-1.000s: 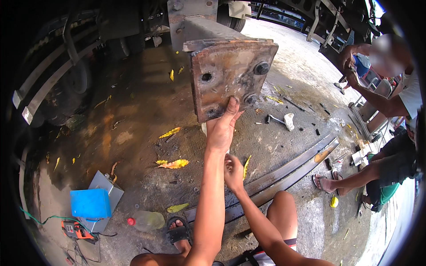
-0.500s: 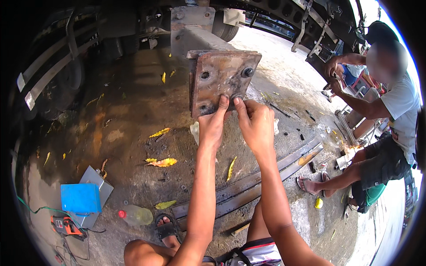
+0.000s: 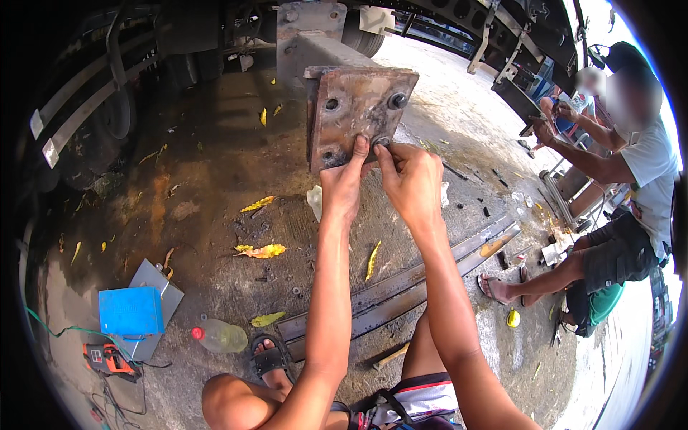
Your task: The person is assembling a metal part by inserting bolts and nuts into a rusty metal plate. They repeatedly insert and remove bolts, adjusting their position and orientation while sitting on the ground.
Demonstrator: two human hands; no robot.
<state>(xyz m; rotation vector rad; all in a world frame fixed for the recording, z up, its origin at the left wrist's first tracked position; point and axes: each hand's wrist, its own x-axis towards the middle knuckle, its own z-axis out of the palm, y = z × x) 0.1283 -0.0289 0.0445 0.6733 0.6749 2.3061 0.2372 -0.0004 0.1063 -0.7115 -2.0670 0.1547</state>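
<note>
A rusty square steel plate [image 3: 358,97] stands at the end of a thick metal beam [image 3: 333,54]. A bolt [image 3: 397,101] pokes through its upper right hole, while both left holes show as dark openings. My left hand [image 3: 342,188] is closed on the plate's lower edge, thumb against the front face and the other fingers mostly hidden behind. At the lower right hole, my right hand [image 3: 416,183] pinches a small round nut [image 3: 382,142] between thumb and bent fingers. The fingertips partly cover that nut.
Long steel channels [image 3: 401,290] lie on the concrete before me. At left are a blue box [image 3: 131,311], an orange-black tool [image 3: 110,362] with cables and a plastic bottle [image 3: 221,337]. A person [image 3: 638,165] works at right. Truck frame parts [image 3: 494,36] hang overhead.
The plate and beam sit slightly higher in view. My hands stay at the same lower right hole with little finger movement. The person at right has shifted their arms, and the glow near their legs is gone.
</note>
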